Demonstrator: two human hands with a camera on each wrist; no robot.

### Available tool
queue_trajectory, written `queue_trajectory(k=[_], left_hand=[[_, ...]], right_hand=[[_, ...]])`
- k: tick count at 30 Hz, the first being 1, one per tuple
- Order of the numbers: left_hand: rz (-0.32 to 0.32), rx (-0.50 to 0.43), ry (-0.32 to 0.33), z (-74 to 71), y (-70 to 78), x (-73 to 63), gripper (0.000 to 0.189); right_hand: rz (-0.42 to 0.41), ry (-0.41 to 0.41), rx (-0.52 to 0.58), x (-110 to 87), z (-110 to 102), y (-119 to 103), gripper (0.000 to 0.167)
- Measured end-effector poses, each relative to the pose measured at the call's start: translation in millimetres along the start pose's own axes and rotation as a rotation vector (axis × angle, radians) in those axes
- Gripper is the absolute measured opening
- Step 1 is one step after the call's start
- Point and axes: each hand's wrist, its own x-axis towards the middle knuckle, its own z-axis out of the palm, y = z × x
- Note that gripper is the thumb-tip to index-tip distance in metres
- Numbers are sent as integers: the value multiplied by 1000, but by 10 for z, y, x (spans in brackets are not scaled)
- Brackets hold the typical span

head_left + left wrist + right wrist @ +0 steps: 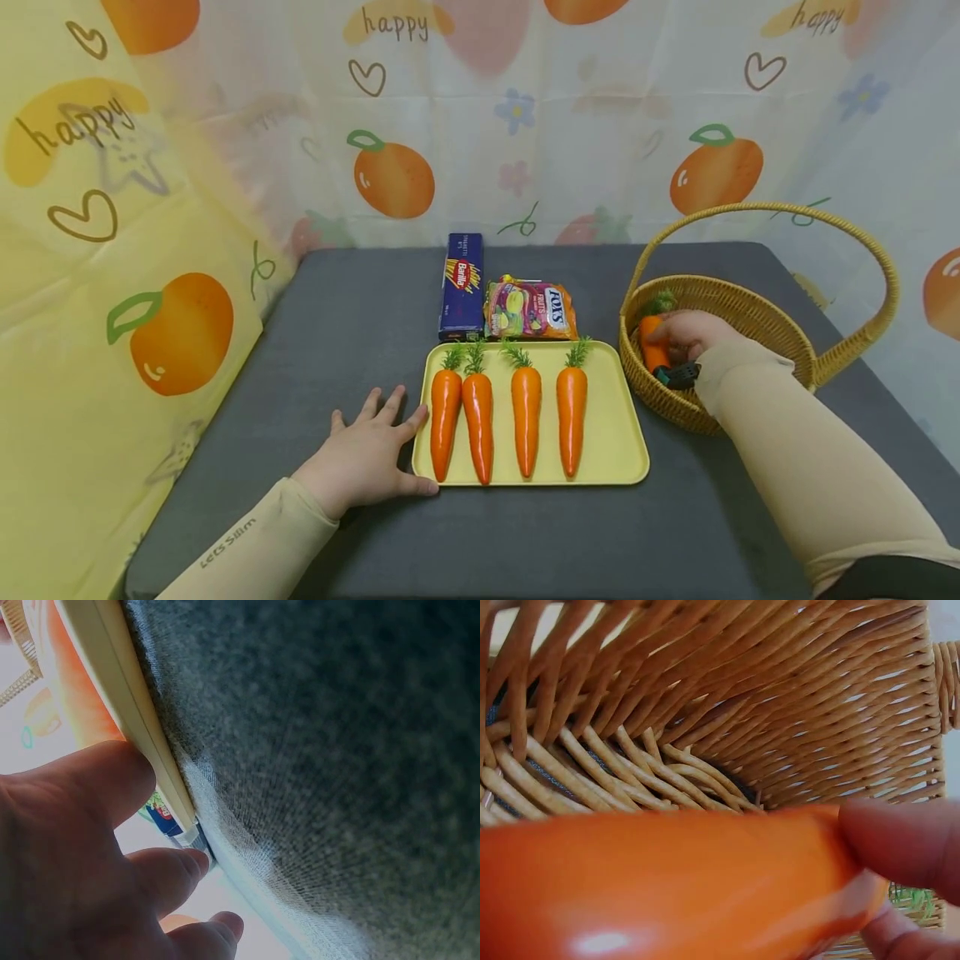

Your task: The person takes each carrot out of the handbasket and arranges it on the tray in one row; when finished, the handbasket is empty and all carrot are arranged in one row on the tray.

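Note:
My right hand [693,332] reaches into the wicker basket [750,304] and pinches an orange carrot [653,342] near its leafy end. In the right wrist view the thumb and a finger grip that carrot [667,885], with woven wicker behind it. On the left, my left hand [367,454] lies with fingers spread, its thumb and a fingertip touching the left edge of the yellow tray [611,417]. Several carrots lie side by side on the tray, green tops away from me; the rightmost carrot [572,421] is nearest the basket.
Behind the tray lie a blue Barilla spaghetti box [461,292] and a Fox's candy bag [531,310]. The basket's tall handle [765,208] arches over the right side. Everything rests on a dark grey table [360,333], with patterned cloth [480,125] hanging around it.

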Motion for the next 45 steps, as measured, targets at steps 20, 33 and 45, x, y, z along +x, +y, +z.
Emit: queue_trajectory(k=[20, 33, 45], left_hand=[[4, 12, 1, -41, 18, -5, 120], [2, 11, -7, -10, -4, 22, 121], [-3, 11, -10, -29, 5, 18, 118]], right_hand=[[-113, -125, 185, -252, -236, -112, 24], [-241, -125, 325, -681, 83, -162, 30], [-351, -24, 166, -886, 653, 213, 61]])
